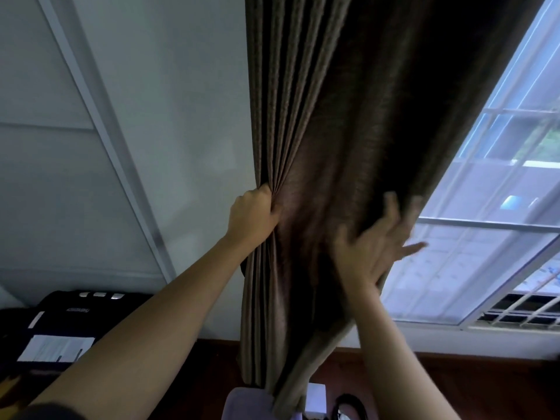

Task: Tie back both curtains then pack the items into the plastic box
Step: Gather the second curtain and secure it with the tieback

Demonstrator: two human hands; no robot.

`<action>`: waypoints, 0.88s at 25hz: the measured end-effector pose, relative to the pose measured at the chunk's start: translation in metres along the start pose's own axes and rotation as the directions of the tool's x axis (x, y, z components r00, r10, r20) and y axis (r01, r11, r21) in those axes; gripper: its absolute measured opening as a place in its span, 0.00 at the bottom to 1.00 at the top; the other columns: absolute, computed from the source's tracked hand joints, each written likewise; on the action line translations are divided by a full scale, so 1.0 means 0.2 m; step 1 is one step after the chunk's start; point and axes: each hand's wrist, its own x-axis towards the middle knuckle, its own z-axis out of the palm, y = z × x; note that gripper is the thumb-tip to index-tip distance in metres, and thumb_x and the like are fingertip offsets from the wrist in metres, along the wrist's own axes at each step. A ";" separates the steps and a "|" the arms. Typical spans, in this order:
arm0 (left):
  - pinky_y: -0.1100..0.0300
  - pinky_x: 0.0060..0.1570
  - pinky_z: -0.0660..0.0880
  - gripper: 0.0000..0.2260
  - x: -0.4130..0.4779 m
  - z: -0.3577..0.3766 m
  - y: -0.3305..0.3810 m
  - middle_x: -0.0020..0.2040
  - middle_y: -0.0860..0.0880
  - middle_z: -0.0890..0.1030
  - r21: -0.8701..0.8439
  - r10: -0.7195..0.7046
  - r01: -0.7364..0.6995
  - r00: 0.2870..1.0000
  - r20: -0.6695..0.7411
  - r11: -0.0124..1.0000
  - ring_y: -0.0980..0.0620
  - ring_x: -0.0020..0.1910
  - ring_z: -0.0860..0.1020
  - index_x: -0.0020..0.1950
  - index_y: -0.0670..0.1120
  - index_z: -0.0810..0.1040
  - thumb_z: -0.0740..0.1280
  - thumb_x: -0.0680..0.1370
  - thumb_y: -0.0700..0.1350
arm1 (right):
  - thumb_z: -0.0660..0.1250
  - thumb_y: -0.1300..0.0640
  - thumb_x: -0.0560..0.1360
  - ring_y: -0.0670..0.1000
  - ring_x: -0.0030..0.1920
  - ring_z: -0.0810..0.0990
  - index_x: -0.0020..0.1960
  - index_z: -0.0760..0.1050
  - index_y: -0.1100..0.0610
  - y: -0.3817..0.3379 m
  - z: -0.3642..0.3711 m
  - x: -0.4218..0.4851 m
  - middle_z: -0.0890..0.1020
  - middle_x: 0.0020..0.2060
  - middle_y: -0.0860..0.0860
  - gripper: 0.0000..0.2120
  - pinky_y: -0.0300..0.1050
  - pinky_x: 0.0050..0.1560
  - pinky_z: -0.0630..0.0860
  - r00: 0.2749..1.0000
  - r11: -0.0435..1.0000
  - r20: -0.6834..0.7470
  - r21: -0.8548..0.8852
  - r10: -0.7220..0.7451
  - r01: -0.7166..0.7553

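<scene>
A dark brown curtain [348,116] hangs in the middle of the head view, beside the window. My left hand [253,212] grips the bunched pleats at the curtain's left edge. My right hand [375,244] is blurred, fingers spread and fairly straight, pressing against the curtain's right edge where it meets the window. The cloth between my hands is gathered into folds that narrow toward the floor. No tie-back and no plastic box can be made out.
A window [485,237] with bars fills the right side. A white wall [136,116] with a sliding panel rail is at the left. A dark case with papers [60,334] lies at lower left. Small objects [315,398] sit on the wooden floor below the curtain.
</scene>
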 end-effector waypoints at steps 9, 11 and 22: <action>0.59 0.33 0.64 0.14 -0.04 -0.01 0.07 0.29 0.51 0.67 -0.157 0.058 -0.041 0.993 0.106 0.987 0.52 0.29 0.67 0.33 0.45 0.62 0.63 0.75 0.42 | 0.56 0.70 0.70 0.66 0.46 0.79 0.69 0.63 0.56 0.11 0.15 -0.04 0.81 0.48 0.64 0.29 0.44 0.38 0.64 0.770 0.982 0.614 0.172 -0.173 0.083; 0.61 0.35 0.64 0.10 -0.04 -0.03 0.09 0.30 0.54 0.65 -0.143 0.046 -0.028 0.991 0.125 0.989 0.55 0.29 0.65 0.37 0.43 0.65 0.63 0.76 0.42 | 0.54 0.70 0.69 0.62 0.50 0.79 0.71 0.62 0.55 0.10 0.20 -0.18 0.80 0.54 0.59 0.31 0.41 0.41 0.69 0.642 0.961 0.722 0.262 -0.257 0.090; 0.64 0.30 0.67 0.08 -0.03 -0.05 0.10 0.32 0.52 0.68 -0.134 0.081 -0.058 0.981 0.176 0.989 0.50 0.33 0.71 0.42 0.42 0.68 0.64 0.75 0.46 | 0.61 0.63 0.73 0.61 0.62 0.75 0.76 0.35 0.49 0.08 0.35 -0.30 0.51 0.77 0.54 0.44 0.54 0.53 0.77 0.490 0.950 0.814 0.270 -0.313 0.158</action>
